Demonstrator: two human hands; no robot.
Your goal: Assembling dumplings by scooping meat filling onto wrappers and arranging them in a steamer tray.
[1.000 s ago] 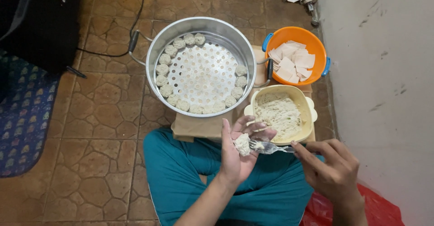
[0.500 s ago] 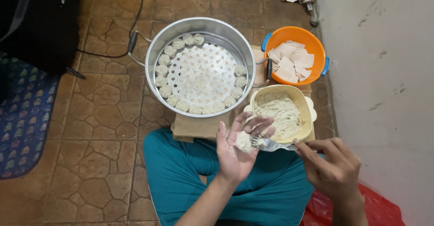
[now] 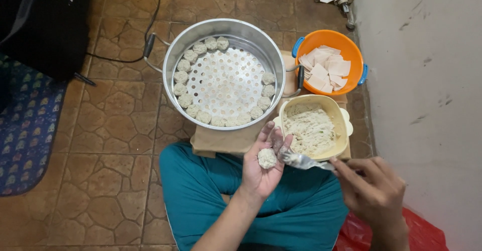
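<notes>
A small dumpling [image 3: 267, 158] is cradled in the upturned palm of the left hand [image 3: 262, 168], whose fingers are loosely curled around it rather than closed. A spoon [image 3: 301, 160] is gripped by its handle in the right hand [image 3: 374, 188], the fingers closed about it. The spoon's long axis runs roughly level from right to left, its bowl lying just beside the dumpling on the dumpling's right and close to the left fingertips. The dumpling is thus nearer the left hand, which bears it, while the right hand is kept apart by the spoon's length. Just beyond both hands a cream bowl [image 3: 344, 118] of filling is set, and beyond that an orange bowl [image 3: 321, 37] of square wrappers. To the left, a steamer pot [image 3: 251, 32] is ringed with finished dumplings on its perforated plate. Everything rests on the tiled floor [image 3: 110, 130].
</notes>
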